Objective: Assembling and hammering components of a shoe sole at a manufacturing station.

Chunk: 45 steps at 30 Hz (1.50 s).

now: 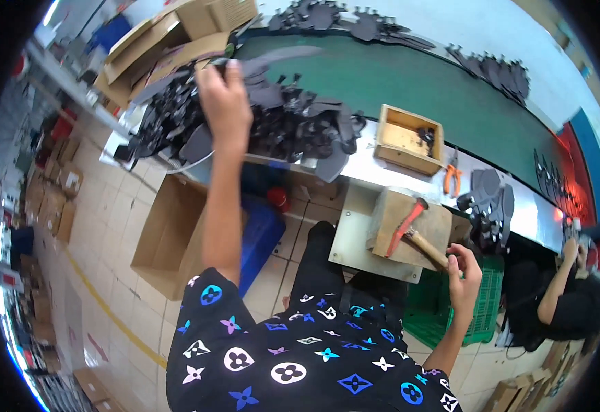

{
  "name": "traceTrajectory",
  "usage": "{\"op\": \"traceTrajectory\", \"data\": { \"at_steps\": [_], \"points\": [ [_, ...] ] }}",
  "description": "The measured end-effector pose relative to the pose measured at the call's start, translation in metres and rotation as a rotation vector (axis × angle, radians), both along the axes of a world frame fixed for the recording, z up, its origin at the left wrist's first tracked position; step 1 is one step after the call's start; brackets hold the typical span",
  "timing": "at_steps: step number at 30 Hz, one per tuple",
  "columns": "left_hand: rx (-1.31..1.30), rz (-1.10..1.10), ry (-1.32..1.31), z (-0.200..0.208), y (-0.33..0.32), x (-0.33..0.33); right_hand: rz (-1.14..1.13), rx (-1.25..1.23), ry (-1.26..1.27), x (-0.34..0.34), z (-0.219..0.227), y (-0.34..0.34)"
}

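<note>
I'm watching from afar through the head view, and my left hand [226,96] is reaching up over the messy pile [310,130] of black and grey parts. Its thumb and fingers are closing around one end of a flat dark-grey piece [283,57], which is sticking out to the right and looking pretty blurry. That piece is hanging just above the pile, near the edge of the green belt [382,75].

My right hand [466,278] is hovering low on the other side, fingers loosely curling right by the handle end of a red-headed hammer [427,248]. Honestly, I can't tell if they're gripping it or just sitting next to it. The hammer is lying across a brown block [437,221].

Along the counter [534,216], a wooden tray [388,145] is holding small black bits, orange-handled pliers [453,180] are lying beside it, and more grey pieces [488,196] are bunching up further right. Another person [578,305] is working at the far right.
</note>
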<state>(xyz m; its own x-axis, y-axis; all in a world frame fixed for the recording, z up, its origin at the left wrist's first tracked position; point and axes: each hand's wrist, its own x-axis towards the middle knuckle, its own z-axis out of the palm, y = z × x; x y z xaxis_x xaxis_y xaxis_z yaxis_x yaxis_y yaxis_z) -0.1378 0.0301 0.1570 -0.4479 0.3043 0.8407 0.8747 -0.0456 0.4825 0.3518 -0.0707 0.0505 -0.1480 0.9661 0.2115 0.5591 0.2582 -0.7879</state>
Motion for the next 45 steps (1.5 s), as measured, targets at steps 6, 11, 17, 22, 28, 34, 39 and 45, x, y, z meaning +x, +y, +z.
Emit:
{"op": "traceTrajectory", "data": {
  "at_steps": [6,11,17,22,28,34,39,45],
  "points": [
    [-0.902,-0.133,0.224,-0.037,0.062,-0.171,-0.216,0.125,0.020,0.041,-0.022,0.010],
    [-0.880,-0.454,0.085,-0.035,0.079,-0.145,-0.622,0.199,0.063,0.129,-0.052,0.067],
    [-0.896,-0.099,0.361,-0.042,0.076,-0.137,-0.886,0.277,-0.463,0.217,-0.131,0.150],
    [-0.737,-0.104,0.433,-0.053,0.059,-0.134,-0.657,-0.237,0.458,0.228,-0.139,0.156],
    [-0.211,0.138,0.229,-0.006,0.042,-0.056,-0.708,0.041,0.494,0.229,-0.124,0.127],
    [-0.050,-0.757,-0.070,0.034,0.007,0.144,-0.971,0.435,0.327,0.196,-0.057,0.015],
    [-0.421,-1.546,-0.332,0.018,0.013,0.338,-1.247,0.430,0.649,0.182,-0.034,-0.125],
    [-0.640,-1.980,0.235,-0.082,0.058,0.478,-1.262,0.268,0.299,0.143,-0.056,-0.194]
  ]
}}
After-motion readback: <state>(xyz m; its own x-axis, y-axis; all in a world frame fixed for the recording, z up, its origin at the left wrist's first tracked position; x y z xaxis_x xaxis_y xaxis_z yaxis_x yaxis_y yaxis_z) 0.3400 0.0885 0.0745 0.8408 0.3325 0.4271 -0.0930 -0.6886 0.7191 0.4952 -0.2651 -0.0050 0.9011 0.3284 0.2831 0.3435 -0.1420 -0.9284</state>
